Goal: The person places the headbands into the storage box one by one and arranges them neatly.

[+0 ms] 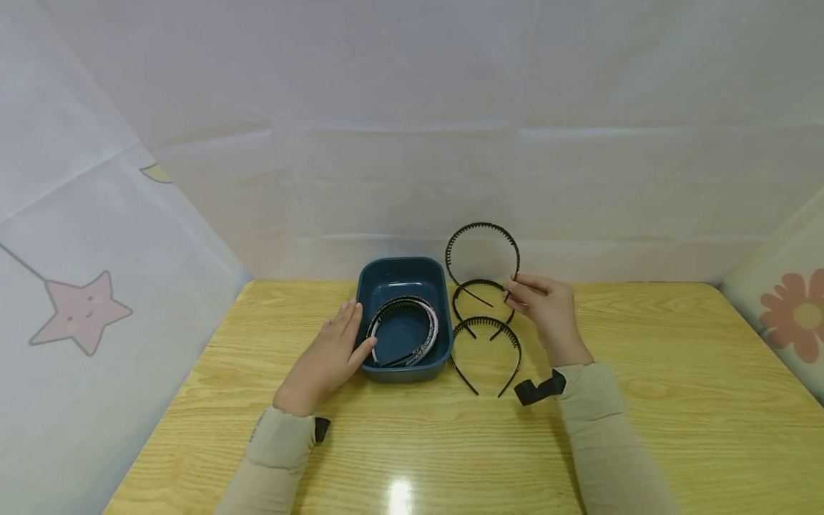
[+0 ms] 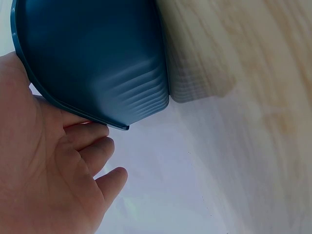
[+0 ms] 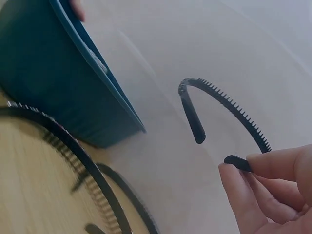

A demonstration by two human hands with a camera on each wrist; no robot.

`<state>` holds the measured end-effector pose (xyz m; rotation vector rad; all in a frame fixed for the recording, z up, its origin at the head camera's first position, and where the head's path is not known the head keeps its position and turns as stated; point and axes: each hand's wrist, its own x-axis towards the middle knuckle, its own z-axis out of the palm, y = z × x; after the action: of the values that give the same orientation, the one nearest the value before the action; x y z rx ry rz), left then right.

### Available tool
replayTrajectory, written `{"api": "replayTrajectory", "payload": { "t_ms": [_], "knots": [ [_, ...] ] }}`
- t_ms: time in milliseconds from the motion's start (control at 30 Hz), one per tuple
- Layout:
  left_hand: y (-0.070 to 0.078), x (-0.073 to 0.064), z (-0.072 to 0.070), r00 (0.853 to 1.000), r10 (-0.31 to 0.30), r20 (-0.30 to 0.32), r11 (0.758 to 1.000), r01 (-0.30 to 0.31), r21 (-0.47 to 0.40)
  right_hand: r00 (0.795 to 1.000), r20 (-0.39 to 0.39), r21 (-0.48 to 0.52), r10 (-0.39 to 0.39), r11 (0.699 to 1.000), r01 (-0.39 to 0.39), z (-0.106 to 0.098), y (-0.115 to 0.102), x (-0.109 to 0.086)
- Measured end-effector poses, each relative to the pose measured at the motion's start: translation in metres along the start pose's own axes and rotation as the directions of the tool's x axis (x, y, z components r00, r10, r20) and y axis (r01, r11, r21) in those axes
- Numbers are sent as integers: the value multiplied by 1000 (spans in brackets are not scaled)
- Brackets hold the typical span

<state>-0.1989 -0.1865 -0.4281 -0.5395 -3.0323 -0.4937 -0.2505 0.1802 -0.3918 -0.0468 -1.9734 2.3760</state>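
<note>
My right hand [image 1: 546, 312] pinches one end of a black toothed headband [image 1: 483, 225] between thumb and fingers, holding it up behind the bin's right side. In the right wrist view the fingers press on the band's tip [image 3: 238, 163]. My left hand [image 1: 328, 352] rests against the left rim of a dark blue plastic bin [image 1: 402, 374], its fingers fairly straight. The left wrist view shows the fingertips [image 2: 111, 183] relaxed beside the bin's rim. Several headbands [image 1: 433, 336], black and pale patterned, lie inside the bin.
Two black toothed headbands lie on the wooden table [image 1: 656, 357] right of the bin: a nearer one [image 1: 518, 357] and a farther one [image 1: 455, 304], below the raised one. A pale cloth backdrop [image 1: 412, 179] hangs behind the table.
</note>
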Motion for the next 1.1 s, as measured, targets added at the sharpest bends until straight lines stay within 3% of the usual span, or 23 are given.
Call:
{"api": "replayTrajectory", "payload": {
  "t_ms": [500,933,1100],
  "knots": [
    [1,1,0,1000,-5,-2,1000,5,-5,995,97,-35,12,999,-9,54,15,-20],
    [-1,0,2,1000,2,-10,1000,-2,4,988,154,-216,18,976,16,81,28,-39],
    [0,0,1,1000,3,-8,1000,-3,2,987,163,-238,1,971,38,88,34,-43]
  ]
}}
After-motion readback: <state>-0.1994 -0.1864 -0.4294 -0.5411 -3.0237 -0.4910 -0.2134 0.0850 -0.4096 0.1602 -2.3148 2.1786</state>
